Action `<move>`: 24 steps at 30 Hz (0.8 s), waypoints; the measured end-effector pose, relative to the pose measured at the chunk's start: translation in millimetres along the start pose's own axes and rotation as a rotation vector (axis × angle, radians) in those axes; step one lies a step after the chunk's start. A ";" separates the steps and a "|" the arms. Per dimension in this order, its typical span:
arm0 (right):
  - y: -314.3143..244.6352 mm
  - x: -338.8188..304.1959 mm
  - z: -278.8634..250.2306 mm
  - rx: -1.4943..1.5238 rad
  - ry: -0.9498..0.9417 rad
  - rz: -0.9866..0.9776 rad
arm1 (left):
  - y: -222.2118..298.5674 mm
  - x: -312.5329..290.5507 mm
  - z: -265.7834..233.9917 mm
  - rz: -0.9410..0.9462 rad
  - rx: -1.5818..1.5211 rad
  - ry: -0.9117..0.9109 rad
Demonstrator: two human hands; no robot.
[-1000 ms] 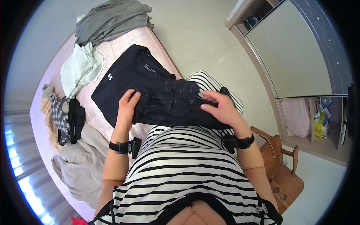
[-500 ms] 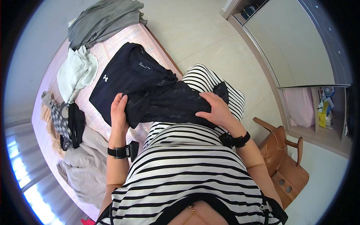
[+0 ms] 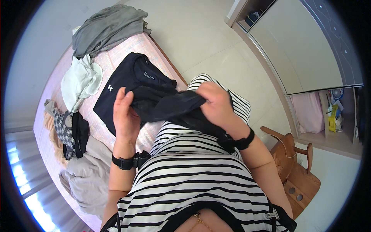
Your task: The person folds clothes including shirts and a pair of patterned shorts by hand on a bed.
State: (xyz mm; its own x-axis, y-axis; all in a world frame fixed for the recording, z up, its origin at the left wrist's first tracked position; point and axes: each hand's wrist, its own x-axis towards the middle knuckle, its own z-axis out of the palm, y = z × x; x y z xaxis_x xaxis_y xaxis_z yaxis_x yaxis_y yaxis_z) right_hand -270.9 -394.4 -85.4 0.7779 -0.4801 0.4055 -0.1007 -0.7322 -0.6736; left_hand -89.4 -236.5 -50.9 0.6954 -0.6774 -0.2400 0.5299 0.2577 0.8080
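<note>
A thin black garment (image 3: 170,108) is stretched over my striped lap, part of it bunched and folded; its kind does not show. My left hand (image 3: 125,114) pinches its left end, fingers pointing away from me. Closed on the other end, my right hand (image 3: 217,105) lifts a fold up from my thigh, slightly blurred. Just beyond, a dark navy T-shirt (image 3: 121,83) with a small white mark lies spread on the bed, its neckline toward the far side. The black garment overlaps the shirt's near right part.
On the pink bed (image 3: 116,48) are a grey-green cloth pile (image 3: 110,29), a white garment (image 3: 80,81), a checked piece (image 3: 63,129), black clothing (image 3: 80,131) and beige clothing (image 3: 91,174). A brown wooden chair (image 3: 288,154) stands right, near a sliding-door wardrobe (image 3: 301,50).
My right hand has gripped and raised the black garment's right end, which lay flat across my lap before. The fabric is now bunched and folded over. My left hand stays at the left end.
</note>
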 end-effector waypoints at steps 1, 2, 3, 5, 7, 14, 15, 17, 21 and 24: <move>-1.7 0.9 -10.4 0.161 0.116 0.075 | 1.3 6.6 -11.7 0.038 0.049 -0.027; -2.4 2.6 -20.2 0.325 0.226 0.144 | 3.0 12.1 -20.7 0.079 0.095 -0.049; -1.1 0.3 -36.7 0.439 0.242 0.275 | 6.4 13.0 -20.9 0.106 0.194 0.003; -3.3 -2.2 -68.4 0.574 0.310 0.374 | 12.0 20.9 -10.3 0.366 0.458 -0.056; -20.4 8.1 -95.9 0.527 0.417 0.296 | 17.2 36.5 2.2 0.679 0.651 -0.188; -36.2 47.3 -223.3 -0.412 0.647 -0.095 | 74.2 56.0 72.3 0.586 0.586 -0.740; -33.5 49.4 -249.2 -0.345 0.595 -0.087 | 87.3 56.2 83.3 0.590 0.630 -0.801; -55.3 48.6 -276.8 -0.629 0.606 0.003 | 114.5 61.7 101.8 0.765 1.044 -0.843; -56.6 29.1 -327.2 -1.061 0.629 0.073 | 153.7 101.8 117.3 1.076 1.593 -0.509; -57.7 11.3 -359.2 -1.070 0.721 0.085 | 189.7 123.2 127.3 1.210 1.675 -0.338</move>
State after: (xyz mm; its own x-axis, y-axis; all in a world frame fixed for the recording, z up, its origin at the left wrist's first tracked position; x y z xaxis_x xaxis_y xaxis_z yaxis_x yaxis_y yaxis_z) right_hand -479.1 -531.1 179.9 0.2699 -0.4493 0.8516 -0.8371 -0.5466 -0.0231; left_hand 35.0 -358.8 141.4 0.0785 -0.8066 0.5859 -0.9953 -0.0300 0.0921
